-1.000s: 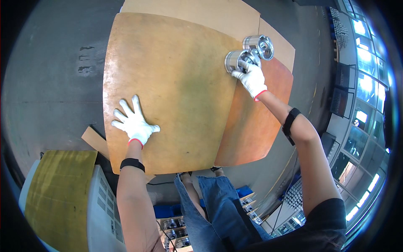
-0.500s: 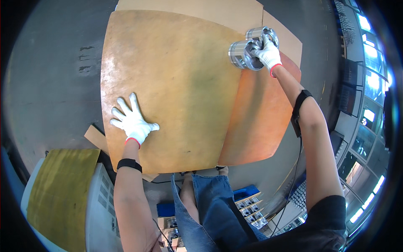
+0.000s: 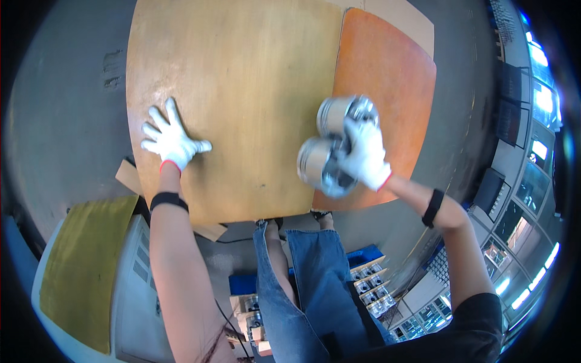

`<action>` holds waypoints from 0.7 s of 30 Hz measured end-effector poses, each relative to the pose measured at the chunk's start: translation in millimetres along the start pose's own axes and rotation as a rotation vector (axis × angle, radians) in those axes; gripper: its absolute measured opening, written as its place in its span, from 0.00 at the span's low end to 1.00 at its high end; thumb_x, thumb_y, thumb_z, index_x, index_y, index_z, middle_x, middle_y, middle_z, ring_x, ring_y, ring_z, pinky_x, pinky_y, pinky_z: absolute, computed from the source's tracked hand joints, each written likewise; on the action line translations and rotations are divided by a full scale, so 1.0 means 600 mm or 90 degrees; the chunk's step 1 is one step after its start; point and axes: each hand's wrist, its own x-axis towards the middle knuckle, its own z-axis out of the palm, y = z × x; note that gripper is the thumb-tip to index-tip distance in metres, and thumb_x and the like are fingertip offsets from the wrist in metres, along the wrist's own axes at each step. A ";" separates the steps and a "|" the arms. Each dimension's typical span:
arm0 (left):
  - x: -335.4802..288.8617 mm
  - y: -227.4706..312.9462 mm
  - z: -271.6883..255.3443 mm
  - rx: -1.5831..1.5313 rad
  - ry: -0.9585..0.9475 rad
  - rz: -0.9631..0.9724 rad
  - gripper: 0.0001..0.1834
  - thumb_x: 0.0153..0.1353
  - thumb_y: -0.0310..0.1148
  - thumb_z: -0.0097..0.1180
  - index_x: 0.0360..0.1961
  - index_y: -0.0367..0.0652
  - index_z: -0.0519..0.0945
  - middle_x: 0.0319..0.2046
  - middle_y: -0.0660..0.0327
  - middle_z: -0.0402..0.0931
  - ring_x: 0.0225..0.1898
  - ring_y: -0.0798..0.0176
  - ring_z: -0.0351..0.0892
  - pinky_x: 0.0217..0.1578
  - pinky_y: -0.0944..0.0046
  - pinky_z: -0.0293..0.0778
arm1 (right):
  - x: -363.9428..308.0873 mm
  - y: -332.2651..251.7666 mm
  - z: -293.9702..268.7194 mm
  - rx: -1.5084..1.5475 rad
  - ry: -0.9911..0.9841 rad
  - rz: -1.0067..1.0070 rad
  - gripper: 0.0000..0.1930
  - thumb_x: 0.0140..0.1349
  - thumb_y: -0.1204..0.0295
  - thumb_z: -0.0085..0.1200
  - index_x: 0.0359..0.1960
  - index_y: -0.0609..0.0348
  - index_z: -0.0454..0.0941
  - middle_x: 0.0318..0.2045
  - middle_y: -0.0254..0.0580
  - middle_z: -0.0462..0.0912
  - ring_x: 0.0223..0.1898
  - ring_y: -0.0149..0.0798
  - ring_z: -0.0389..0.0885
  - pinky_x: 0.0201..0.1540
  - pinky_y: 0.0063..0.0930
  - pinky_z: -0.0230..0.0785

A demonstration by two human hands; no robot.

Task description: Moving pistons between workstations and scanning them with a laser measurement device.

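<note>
Two shiny metal pistons, one farther [image 3: 333,115] and one nearer [image 3: 315,162], lie on their sides in the grip of my right hand [image 3: 367,158], which wears a white glove with a red cuff. Its fingers are closed at the pistons' right ends, though motion blurs them. The pair is over the seam between a tan sheet [image 3: 254,78] and an orange sheet [image 3: 387,72] on the table; whether they touch it I cannot tell. On the tan sheet's left side, my gloved left hand [image 3: 172,138] lies flat with fingers spread, holding nothing.
Behind my legs, crates of pistons [image 3: 370,287] sit near the floor at lower right, with more pistons [image 3: 249,314] beside my left leg. A pale cabinet [image 3: 136,290] with an olive sheet [image 3: 88,266] on top stands at lower left. Cardboard [image 3: 402,18] shows at the table's far edge.
My right hand has drawn the two pistons from the table's far right edge back toward me. The left hand stays spread on the tan sheet. The whole view has shifted slightly.
</note>
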 end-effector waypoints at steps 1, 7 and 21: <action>-0.006 0.000 -0.001 0.004 -0.002 -0.004 0.76 0.28 0.51 0.78 0.73 0.63 0.33 0.73 0.46 0.32 0.71 0.33 0.37 0.63 0.30 0.44 | -0.044 -0.012 0.008 0.068 -0.025 -0.035 0.15 0.39 0.71 0.60 0.32 0.59 0.74 0.30 0.54 0.78 0.36 0.60 0.75 0.42 0.47 0.68; -0.157 0.040 0.103 -0.113 0.015 0.117 0.34 0.54 0.34 0.51 0.65 0.46 0.64 0.62 0.48 0.65 0.57 0.46 0.72 0.56 0.51 0.68 | -0.232 -0.066 -0.021 -0.035 -0.432 -0.086 0.27 0.41 0.60 0.60 0.45 0.59 0.76 0.42 0.56 0.79 0.46 0.55 0.77 0.56 0.44 0.65; -1.001 -0.047 0.186 -0.839 -0.019 -0.220 0.32 0.56 0.32 0.57 0.63 0.39 0.66 0.63 0.49 0.66 0.62 0.49 0.67 0.62 0.58 0.62 | -0.417 0.218 -0.200 -0.138 -0.090 0.095 0.29 0.46 0.63 0.60 0.53 0.55 0.73 0.42 0.50 0.79 0.45 0.51 0.78 0.50 0.37 0.72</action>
